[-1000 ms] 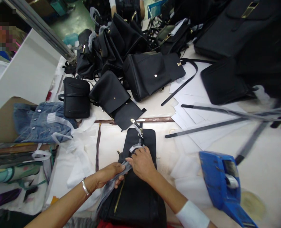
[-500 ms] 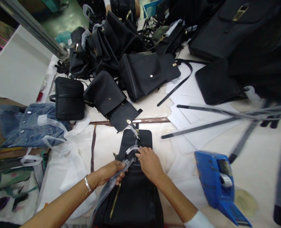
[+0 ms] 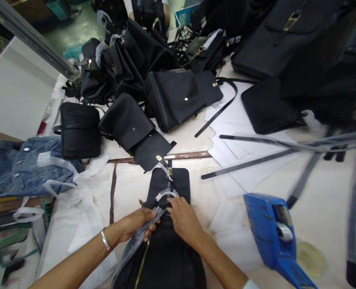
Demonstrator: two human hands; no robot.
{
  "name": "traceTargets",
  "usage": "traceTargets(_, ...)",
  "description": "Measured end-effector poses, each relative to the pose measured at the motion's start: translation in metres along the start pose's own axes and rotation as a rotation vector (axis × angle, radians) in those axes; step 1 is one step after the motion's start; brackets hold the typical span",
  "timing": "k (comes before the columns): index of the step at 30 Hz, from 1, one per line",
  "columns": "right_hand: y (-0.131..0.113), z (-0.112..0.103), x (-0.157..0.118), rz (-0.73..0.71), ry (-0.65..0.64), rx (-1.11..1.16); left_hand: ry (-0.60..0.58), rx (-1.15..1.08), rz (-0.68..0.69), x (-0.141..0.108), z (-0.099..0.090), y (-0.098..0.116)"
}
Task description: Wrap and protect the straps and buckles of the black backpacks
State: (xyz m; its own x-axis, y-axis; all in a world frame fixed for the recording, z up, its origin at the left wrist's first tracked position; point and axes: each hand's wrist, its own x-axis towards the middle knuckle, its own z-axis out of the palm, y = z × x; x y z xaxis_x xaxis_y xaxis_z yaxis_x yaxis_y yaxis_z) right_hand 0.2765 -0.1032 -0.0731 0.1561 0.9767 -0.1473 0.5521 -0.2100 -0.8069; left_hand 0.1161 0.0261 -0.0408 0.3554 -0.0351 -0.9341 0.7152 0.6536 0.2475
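A black backpack [image 3: 174, 257] lies on the table in front of me, its flap [image 3: 182, 180] spread away from me and a gold zipper along its left side. My left hand [image 3: 138, 224], with a silver bangle at the wrist, is closed around a strap wrapped in clear plastic [image 3: 136, 241]. Close beside it, my right hand [image 3: 182, 216] has its fingers bent together at the strap's upper end, just below the wrapped top handle [image 3: 166, 194]. What lies under the right fingertips is partly hidden.
A blue tape dispenser [image 3: 265, 228] stands at the right, near plastic-wrapped straps [image 3: 256, 161] and white paper sheets [image 3: 235, 148]. Several black bags [image 3: 172, 96] fill the back. A denim garment [image 3: 27, 164] lies at the left, near a metal post [image 3: 36, 40].
The view has shifted slightly, so the table's contents sit a little further left and lower. Both hands stay at the strap, with only slight finger movement.
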Motion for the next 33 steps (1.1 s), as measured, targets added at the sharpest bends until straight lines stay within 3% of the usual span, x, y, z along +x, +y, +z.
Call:
traceTargets(8, 0.006, 0.000, -0.005, 0.065, -0.036, 0.160, -0.024, -0.011, -0.030, 0.015, 0.002, 0.006)
traceTargets(12, 0.006, 0.003, -0.011, 0.012, -0.066, 0.163, 0.012, -0.009, -0.064, 0.016, 0.007, 0.009)
traceTargets(18, 0.009, 0.010, -0.016, 0.054, 0.057, 0.129, 0.038, -0.026, -0.074, 0.018, 0.017, 0.013)
traceTargets(23, 0.016, 0.016, -0.020, 0.115, 0.145, 0.232, 0.115, -0.030, -0.053, 0.028, 0.023, 0.008)
traceTargets(33, 0.015, 0.015, -0.024, 0.126, 0.086, 0.212, 0.188, 0.003, 0.008, 0.042, 0.040, 0.005)
